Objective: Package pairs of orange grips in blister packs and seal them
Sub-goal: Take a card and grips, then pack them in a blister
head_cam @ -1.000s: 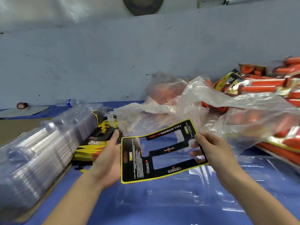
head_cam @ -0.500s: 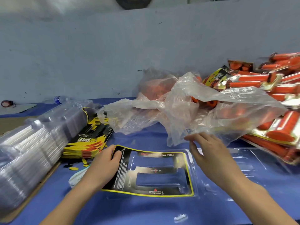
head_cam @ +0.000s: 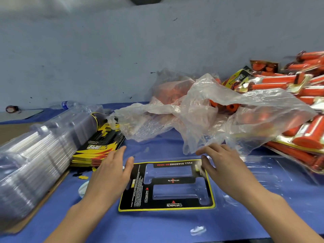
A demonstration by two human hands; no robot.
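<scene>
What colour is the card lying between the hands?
The card is black with a yellow edge; head view.

I'm looking down at a tabletop [head_cam: 157, 227] under blue cloth. Before me a black-and-yellow card [head_cam: 168, 180] lies flat in a clear blister tray [head_cam: 266, 171]. To the left there's a long stack of clear shells [head_cam: 35, 155], with a pile of printed cards [head_cam: 98, 148] beside it. Further back sits a crumpled plastic bag [head_cam: 210, 116], and on the right a heap of sealed packs [head_cam: 301, 120].

Even, cool overhead light, soft shadows. Glare on clear trays [head_cam: 43, 155] and bag [head_cam: 219, 109]. Slight motion blur, wide-angle bending at edges.
</scene>
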